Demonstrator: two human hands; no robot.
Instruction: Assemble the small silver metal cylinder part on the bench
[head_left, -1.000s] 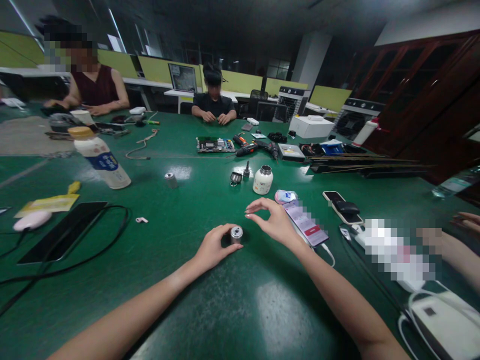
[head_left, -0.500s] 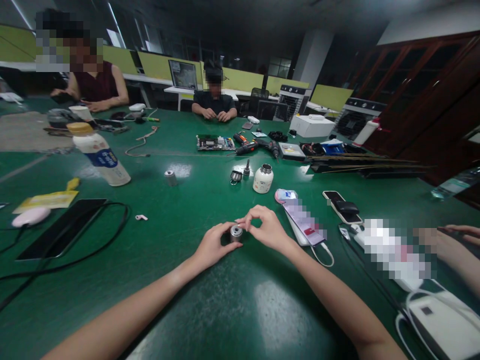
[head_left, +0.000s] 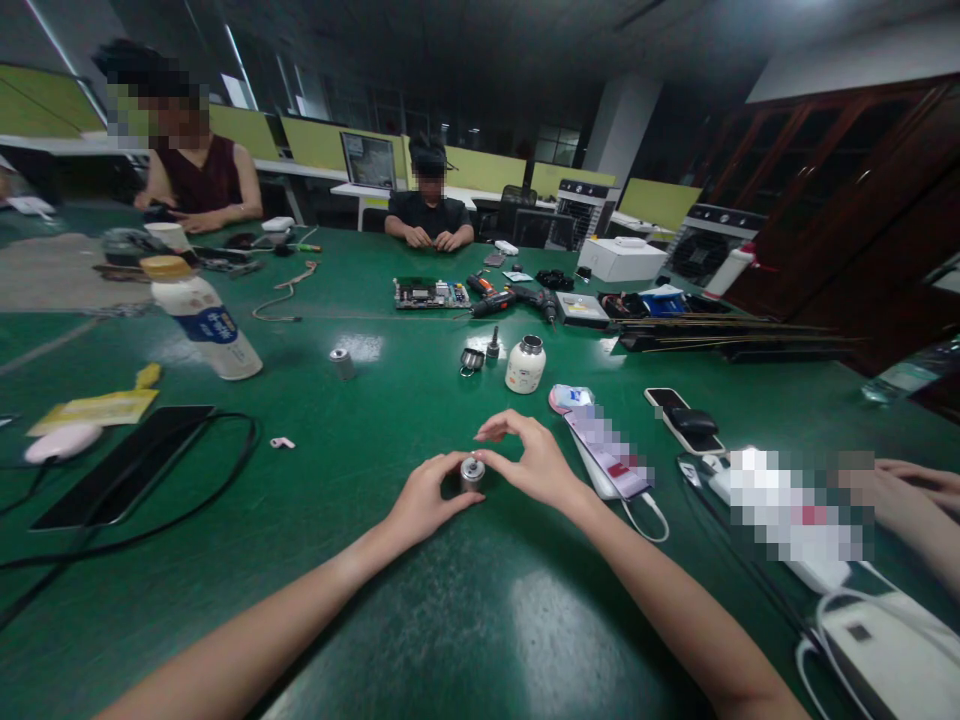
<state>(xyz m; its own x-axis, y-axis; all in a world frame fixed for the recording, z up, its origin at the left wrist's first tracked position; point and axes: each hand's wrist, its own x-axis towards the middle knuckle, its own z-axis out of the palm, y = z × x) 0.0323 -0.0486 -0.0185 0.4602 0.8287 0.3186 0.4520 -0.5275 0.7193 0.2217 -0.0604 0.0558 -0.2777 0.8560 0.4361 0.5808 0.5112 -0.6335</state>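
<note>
A small silver metal cylinder (head_left: 472, 477) stands upright on the green table, its round top facing up. My left hand (head_left: 429, 497) grips its side between thumb and fingers. At the cylinder's top right, my right hand (head_left: 531, 460) has its thumb tip at the rim; whether it touches I cannot tell. The index finger arches above, apart from the thumb, and nothing shows between them. A similar metal cylinder (head_left: 342, 364) stands farther off to the left. Beyond my hands are a cream flask (head_left: 526, 366), a metal cap with a ring (head_left: 471, 361) and a small dark tool bit (head_left: 493, 344).
A phone (head_left: 609, 450) on a white block lies right of my right hand. Left are a tablet (head_left: 124, 470) with black cable, a pink earbud (head_left: 283, 442) and a tilted bottle (head_left: 206, 325). Drills (head_left: 536, 300) and a circuit board (head_left: 431, 293) lie farther back. Other people sit around the table.
My right hand has come left and down to the cylinder, with fingertips at its top, and its index finger has since lifted away from the thumb. My left hand keeps its grip.
</note>
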